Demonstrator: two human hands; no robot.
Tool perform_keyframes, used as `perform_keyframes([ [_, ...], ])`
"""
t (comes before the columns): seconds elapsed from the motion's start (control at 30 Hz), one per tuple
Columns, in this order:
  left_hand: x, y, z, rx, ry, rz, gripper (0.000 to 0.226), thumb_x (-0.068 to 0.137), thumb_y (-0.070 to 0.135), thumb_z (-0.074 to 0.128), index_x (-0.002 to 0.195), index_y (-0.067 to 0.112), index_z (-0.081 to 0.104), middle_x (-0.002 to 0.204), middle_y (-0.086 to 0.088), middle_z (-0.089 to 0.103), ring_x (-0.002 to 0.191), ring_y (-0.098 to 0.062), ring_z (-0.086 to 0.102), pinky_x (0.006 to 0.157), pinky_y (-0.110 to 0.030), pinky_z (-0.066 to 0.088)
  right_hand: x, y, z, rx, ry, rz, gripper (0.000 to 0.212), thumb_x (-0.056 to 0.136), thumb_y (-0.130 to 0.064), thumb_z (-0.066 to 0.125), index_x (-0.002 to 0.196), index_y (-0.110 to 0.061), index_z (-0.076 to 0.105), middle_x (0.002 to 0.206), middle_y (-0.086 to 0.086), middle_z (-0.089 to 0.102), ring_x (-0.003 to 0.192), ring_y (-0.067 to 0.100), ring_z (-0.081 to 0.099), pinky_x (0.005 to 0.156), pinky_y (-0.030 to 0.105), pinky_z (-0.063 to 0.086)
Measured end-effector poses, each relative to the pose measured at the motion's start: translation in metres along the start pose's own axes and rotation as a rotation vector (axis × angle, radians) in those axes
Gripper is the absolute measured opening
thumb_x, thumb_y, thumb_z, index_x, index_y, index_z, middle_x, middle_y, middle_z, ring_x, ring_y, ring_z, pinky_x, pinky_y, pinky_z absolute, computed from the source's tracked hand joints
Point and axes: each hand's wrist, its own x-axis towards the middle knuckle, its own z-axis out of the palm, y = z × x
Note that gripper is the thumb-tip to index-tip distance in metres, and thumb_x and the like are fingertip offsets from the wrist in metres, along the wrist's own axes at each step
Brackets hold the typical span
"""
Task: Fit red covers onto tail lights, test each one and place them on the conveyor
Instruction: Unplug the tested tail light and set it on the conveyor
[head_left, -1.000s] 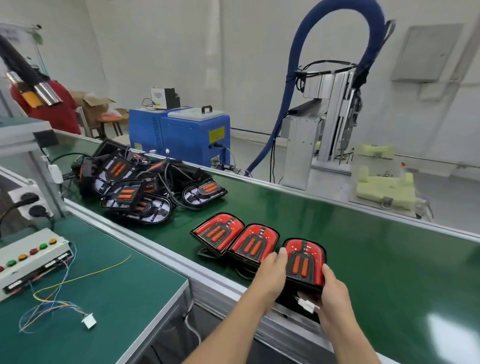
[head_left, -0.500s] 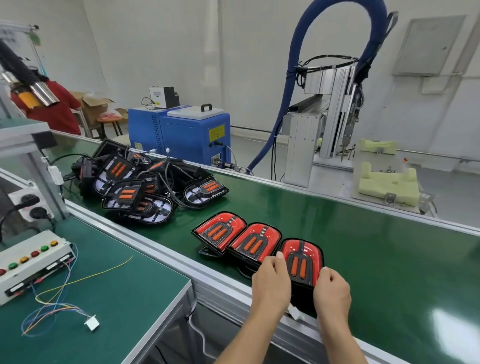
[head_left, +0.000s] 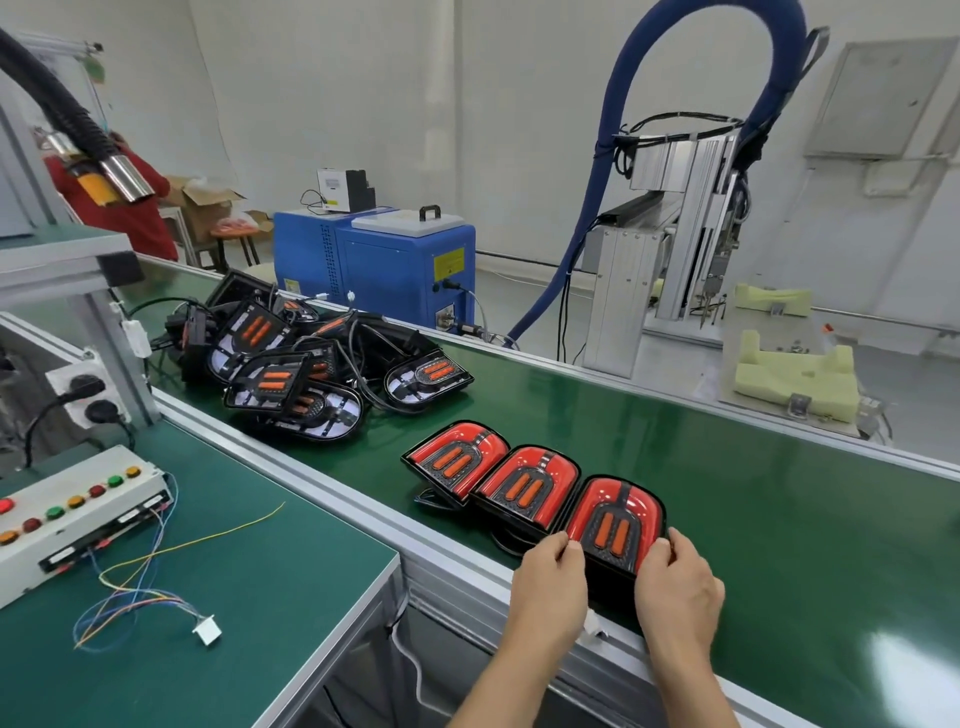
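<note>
A tail light with a red cover (head_left: 615, 522) lies on the green conveyor belt (head_left: 779, 519), rightmost in a row of three. My left hand (head_left: 550, 587) grips its left edge and my right hand (head_left: 678, 587) grips its right edge, fingers curled round the black housing. Two more red-covered tail lights (head_left: 457, 460) (head_left: 527, 488) lie to its left, touching one another. Farther left on the belt is a pile of uncovered tail lights (head_left: 291, 369) with black cables.
A green worktable (head_left: 234, 597) at the left carries a white test box with coloured buttons (head_left: 67, 512) and loose wires with a white plug (head_left: 207, 630). Behind the belt stand a blue machine (head_left: 379, 260), a metal gantry (head_left: 670, 244) and yellow foam fixtures (head_left: 795, 374).
Both hands carried the red-covered tail light forward and down onto the belt, setting it beside the other two. The hands have slid back to its near edges.
</note>
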Motion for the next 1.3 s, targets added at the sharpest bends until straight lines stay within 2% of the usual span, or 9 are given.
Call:
perform_keyframes([
  [0.03,-0.001,-0.001,-0.002,-0.003,-0.014,-0.002,0.041,0.107,0.035,0.037,0.133,0.013,0.06,0.133,-0.009,0.064,0.121,-0.02,0.062,0.105,-0.036,0.048,0.0,0.002,-0.001,-0.011,0.002,-0.008,0.049,0.104,-0.033,0.035,0.145,-0.013,0.052,0.138,0.017,0.06,0.126,0.04,0.046,0.109,0.049,0.038],
  [0.1,-0.002,-0.004,-0.005,-0.027,-0.008,0.018,0.043,0.107,0.038,0.038,0.145,0.024,0.052,0.141,0.01,0.058,0.125,-0.007,0.054,0.11,-0.029,0.043,0.0,0.005,-0.003,-0.008,-0.024,-0.01,0.052,0.105,-0.039,0.033,0.144,-0.012,0.054,0.137,0.017,0.06,0.125,0.04,0.048,0.107,0.049,0.039],
  [0.23,-0.006,-0.012,-0.013,-0.104,0.061,0.05,0.032,0.105,0.036,0.037,0.087,0.018,0.057,0.072,0.007,0.049,0.069,-0.01,0.044,0.071,-0.025,0.042,-0.006,-0.001,-0.013,0.017,-0.003,-0.032,0.06,0.105,-0.048,0.033,0.145,-0.008,0.051,0.139,0.02,0.057,0.13,0.041,0.044,0.11,0.052,0.037],
  [0.43,-0.014,-0.032,-0.069,-0.186,0.288,0.044,0.031,0.104,0.035,0.046,0.081,0.022,0.061,0.084,0.001,0.067,0.078,-0.017,0.062,0.081,-0.031,0.052,-0.056,-0.058,-0.007,0.275,0.176,-0.437,0.046,0.101,-0.041,0.042,0.125,-0.01,0.065,0.119,0.007,0.063,0.113,0.02,0.045,0.096,0.034,0.036],
  [0.57,-0.027,-0.048,-0.135,-0.237,0.492,0.028,0.033,0.101,0.024,0.053,0.077,0.016,0.074,0.083,-0.003,0.075,0.088,-0.027,0.071,0.086,-0.045,0.057,-0.131,-0.111,0.041,0.465,-0.182,-0.615,0.017,0.103,-0.031,0.052,0.113,-0.032,0.065,0.103,-0.019,0.062,0.098,-0.002,0.055,0.083,0.013,0.041],
  [0.8,-0.088,-0.105,-0.264,-0.127,0.822,-0.128,0.031,0.098,0.019,0.049,0.076,0.006,0.067,0.076,-0.008,0.071,0.062,-0.015,0.05,0.059,-0.03,0.041,-0.286,-0.165,0.138,0.42,-0.937,-0.674,0.023,0.102,-0.025,0.054,0.081,-0.029,0.065,0.075,-0.012,0.069,0.076,-0.004,0.06,0.066,0.008,0.04],
  [1.03,-0.167,-0.153,-0.346,-0.067,1.077,-0.316,0.026,0.097,0.018,0.05,0.085,0.016,0.073,0.083,0.002,0.073,0.082,-0.015,0.067,0.074,-0.031,0.052,-0.398,-0.182,0.192,0.266,-1.306,-0.768,0.029,0.1,-0.024,0.054,0.073,-0.02,0.062,0.072,-0.007,0.066,0.071,0.009,0.057,0.064,0.014,0.041],
  [1.17,-0.184,-0.169,-0.365,-0.035,1.052,-0.423,0.021,0.096,0.02,0.049,0.09,0.02,0.07,0.092,0.005,0.071,0.081,-0.009,0.062,0.064,-0.018,0.045,-0.428,-0.188,0.212,0.132,-1.299,-0.82,0.036,0.095,-0.019,0.052,0.059,-0.021,0.044,0.054,-0.011,0.051,0.054,0.007,0.039,0.054,0.023,0.032],
  [1.3,-0.182,-0.172,-0.375,-0.054,1.001,-0.416,0.025,0.101,0.036,0.049,0.107,0.022,0.069,0.104,0.006,0.07,0.091,-0.009,0.063,0.069,-0.02,0.045,-0.435,-0.198,0.228,0.084,-1.302,-0.844,0.035,0.094,-0.018,0.056,0.06,-0.026,0.05,0.057,-0.014,0.057,0.057,0.003,0.046,0.057,0.025,0.037],
])
